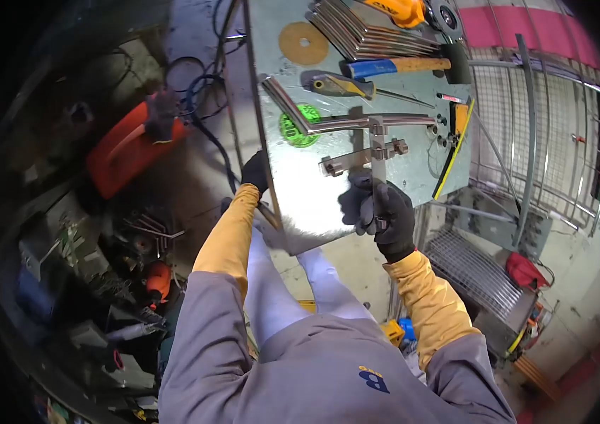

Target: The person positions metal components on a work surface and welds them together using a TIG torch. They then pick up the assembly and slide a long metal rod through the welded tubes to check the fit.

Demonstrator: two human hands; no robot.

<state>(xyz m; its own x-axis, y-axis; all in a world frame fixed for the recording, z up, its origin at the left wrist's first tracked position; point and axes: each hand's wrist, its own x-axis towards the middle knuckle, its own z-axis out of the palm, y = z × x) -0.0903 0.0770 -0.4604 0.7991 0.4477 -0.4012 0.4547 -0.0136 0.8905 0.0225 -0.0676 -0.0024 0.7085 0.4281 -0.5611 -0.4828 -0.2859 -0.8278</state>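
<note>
The right hand (pixel 387 215) was clenched around the lower end of the steel frame (pixel 377 145), already joined. The left hand (pixel 255 172) gripped the table edge (pixel 261 134); finishing seemed left

The gloved right hand (pixel 388 219) gripped the lower end of a metal bracket (pixel 377 152) standing on the worktop (pixel 307 198). The gloved left hand (pixel 255 172) held the worktop's edge. A blue-handled hammer (pixel 402 67), a screwdriver (pixel 356 87) and stacked metal rods (pixel 367 35) lay beyond.
</note>
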